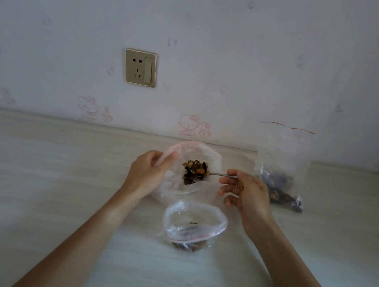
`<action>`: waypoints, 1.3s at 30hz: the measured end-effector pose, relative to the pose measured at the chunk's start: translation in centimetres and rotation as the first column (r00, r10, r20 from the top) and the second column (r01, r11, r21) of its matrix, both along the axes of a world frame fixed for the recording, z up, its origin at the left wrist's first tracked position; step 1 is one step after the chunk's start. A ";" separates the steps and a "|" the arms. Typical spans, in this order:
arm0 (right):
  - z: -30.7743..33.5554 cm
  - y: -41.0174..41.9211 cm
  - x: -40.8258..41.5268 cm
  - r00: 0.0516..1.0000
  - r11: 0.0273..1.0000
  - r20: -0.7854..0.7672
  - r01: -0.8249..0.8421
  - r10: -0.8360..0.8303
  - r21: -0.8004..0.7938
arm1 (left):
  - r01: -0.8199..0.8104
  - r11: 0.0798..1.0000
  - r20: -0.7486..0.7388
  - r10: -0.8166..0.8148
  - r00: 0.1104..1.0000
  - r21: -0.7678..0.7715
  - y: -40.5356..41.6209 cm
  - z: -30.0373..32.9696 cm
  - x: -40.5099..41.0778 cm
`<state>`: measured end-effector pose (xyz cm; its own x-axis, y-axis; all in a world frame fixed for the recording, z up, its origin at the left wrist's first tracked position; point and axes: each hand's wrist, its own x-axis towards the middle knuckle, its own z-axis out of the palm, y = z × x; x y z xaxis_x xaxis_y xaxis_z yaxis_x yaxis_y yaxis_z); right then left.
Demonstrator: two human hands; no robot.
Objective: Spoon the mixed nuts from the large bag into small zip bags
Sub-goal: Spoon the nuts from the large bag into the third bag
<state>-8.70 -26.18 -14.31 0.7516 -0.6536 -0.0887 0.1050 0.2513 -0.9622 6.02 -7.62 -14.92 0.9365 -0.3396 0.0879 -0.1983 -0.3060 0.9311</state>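
Observation:
The large clear bag sits open at the table's middle, with dark mixed nuts inside. My left hand pinches its left rim and holds the mouth open. My right hand grips the handle of a metal spoon; the bowl is heaped with nuts over the bag's mouth. Nearer to me stands a small zip bag, open, with a few nuts at its bottom.
Another zip bag with nuts stands upright at the right, against the wall. A wall socket is above the table's far edge. The pale wooden tabletop extends left and right of my arms.

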 end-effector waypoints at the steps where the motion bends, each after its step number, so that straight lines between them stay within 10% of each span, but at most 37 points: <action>1: 0.3 0.1 0.0 1.000 1.000 0.008 0.001 -0.001 -0.009 | -0.010 1.000 0.013 0.010 1.000 0.006 0.3 0.1 -0.1; 14: 3.5 0.8 -4.5 0.983 0.991 0.130 -0.121 0.128 -0.058 | 0.039 0.999 0.529 -0.044 0.848 0.021 5.5 1.9 -4.9; 26: 2.4 2.9 -10.3 0.965 0.948 0.055 -0.238 0.255 -0.213 | 0.242 0.887 0.195 -0.338 0.921 0.394 5.7 0.0 -9.2; 33: 3.5 4.8 -11.0 0.925 0.596 -0.171 -0.353 0.341 -0.721 | 0.256 0.899 0.230 -0.350 0.908 0.355 5.2 0.2 -9.0; 39: 3.8 4.8 -11.3 0.903 0.399 -0.238 -0.379 0.359 -0.835 | 0.235 0.887 0.254 -0.352 0.901 0.397 5.4 0.5 -8.8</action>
